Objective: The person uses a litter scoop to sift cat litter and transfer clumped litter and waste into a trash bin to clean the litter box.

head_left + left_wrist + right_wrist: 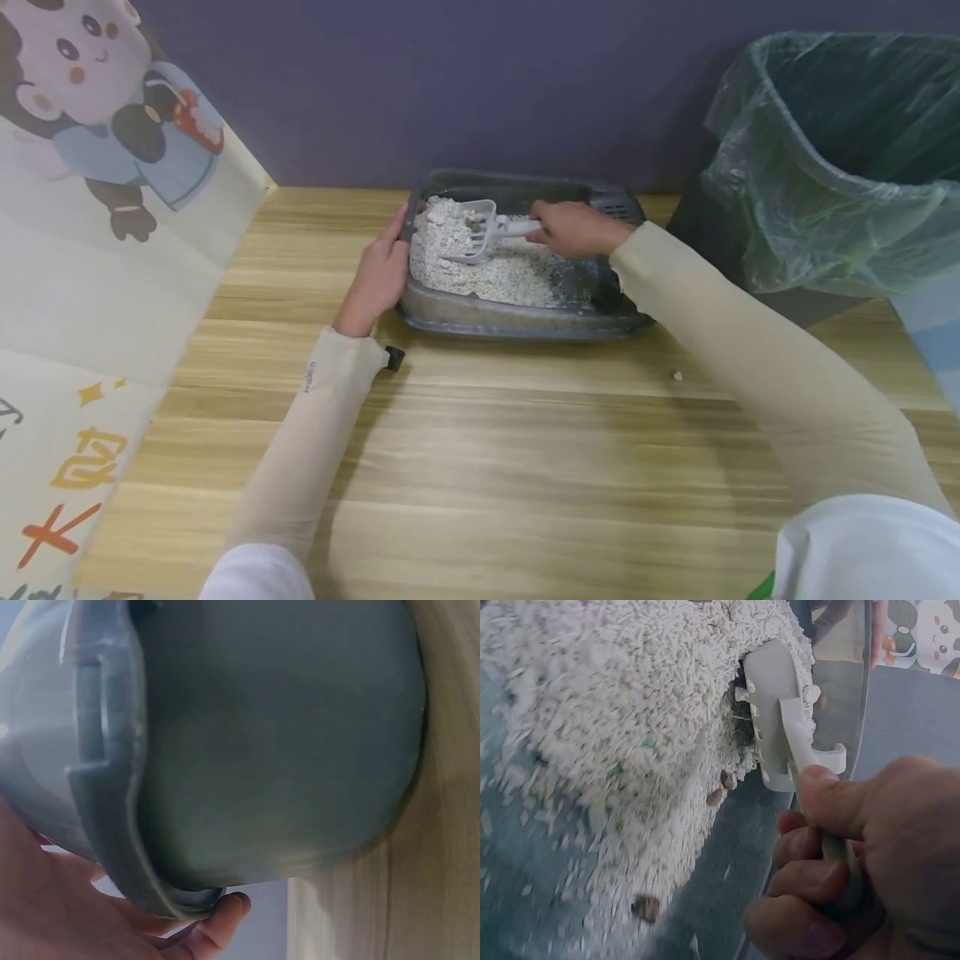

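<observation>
A pale slotted scoop [496, 227] sits amid white granular litter [498, 279] heaped leftward inside a dark grey tray [495, 319].

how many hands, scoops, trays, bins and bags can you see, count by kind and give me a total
Hands: 2 (left hand, right hand)
Slotted scoop: 1
Dark grey tray: 1
Bin: 1
Clear bag lining the bin: 1
Total: 6

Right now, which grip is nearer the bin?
Right. The right grip, on the scoop, is left of the bin; the left grip is farther left, holding the tray.
</observation>
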{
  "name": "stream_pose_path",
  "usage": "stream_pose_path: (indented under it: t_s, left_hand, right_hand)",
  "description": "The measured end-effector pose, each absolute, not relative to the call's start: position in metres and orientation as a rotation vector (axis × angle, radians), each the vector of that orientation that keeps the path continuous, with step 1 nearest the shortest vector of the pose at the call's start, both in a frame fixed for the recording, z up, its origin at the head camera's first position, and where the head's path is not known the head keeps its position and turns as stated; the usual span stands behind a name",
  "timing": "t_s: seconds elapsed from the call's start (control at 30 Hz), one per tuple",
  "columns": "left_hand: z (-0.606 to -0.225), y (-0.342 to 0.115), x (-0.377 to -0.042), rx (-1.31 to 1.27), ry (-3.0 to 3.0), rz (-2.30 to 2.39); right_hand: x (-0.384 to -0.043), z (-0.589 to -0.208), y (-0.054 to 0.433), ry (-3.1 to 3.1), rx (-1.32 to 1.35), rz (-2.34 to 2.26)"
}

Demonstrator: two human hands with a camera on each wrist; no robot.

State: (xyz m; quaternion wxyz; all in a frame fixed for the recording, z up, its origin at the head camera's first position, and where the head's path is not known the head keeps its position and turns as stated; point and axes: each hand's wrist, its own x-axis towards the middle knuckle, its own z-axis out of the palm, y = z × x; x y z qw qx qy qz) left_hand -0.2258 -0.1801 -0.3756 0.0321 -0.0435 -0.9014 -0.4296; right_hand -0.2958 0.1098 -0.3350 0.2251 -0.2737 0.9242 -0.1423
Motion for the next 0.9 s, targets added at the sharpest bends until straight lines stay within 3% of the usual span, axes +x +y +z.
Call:
stream_pose_path:
  t_s: [0.23, 0.53, 0.9]
  left_hand:
    - [-0.376, -0.183, -0.225, -0.104, -2.796, -1.323]
    - [-0.374, -0.186, -0.226, -0.115, -2.780, -1.299]
    - [-0.377, -0.180, -0.224, -0.127, -2.751, -1.329]
  right_hand:
    - [-0.271, -0.335, 0.144, 2.710, -0.815, -0.491]
    - [-0.232, -0.369, 0.159, 2.913, -0.689, -0.911]
    - [-0.219, -0.384, 0.164, 3.015, -0.644, -1.061]
